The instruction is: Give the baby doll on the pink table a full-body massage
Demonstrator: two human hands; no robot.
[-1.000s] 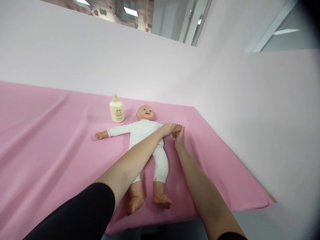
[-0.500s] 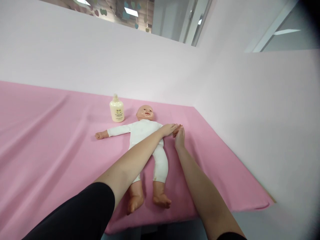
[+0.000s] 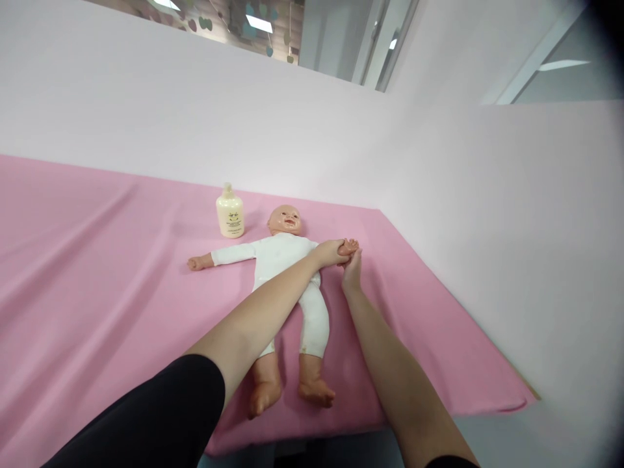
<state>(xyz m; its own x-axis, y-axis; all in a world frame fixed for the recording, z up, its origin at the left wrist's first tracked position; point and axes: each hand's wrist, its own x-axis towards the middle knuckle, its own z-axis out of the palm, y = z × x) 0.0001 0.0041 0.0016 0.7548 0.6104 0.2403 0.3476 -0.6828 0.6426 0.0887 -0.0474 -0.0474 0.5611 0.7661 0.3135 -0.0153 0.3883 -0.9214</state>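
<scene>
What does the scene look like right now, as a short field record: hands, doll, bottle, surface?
left hand: closed around the baby doll's arm, near its hand
right hand: touching the doll's hand from below
baby doll: on its back, white suit, other arm stretched out
lotion bottle: upright beside the doll's head, untouched
pink sheet: covers the table, wrinkled

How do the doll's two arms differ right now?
The doll's far arm lies free, stretched flat on the pink cloth, its small hand bare and untouched; the doll's near arm is mostly hidden under the person's forearm. The near arm's hand is gripped by the left hand, with the right hand touching it from below. Both arms spread sideways from the white bodysuit.
</scene>
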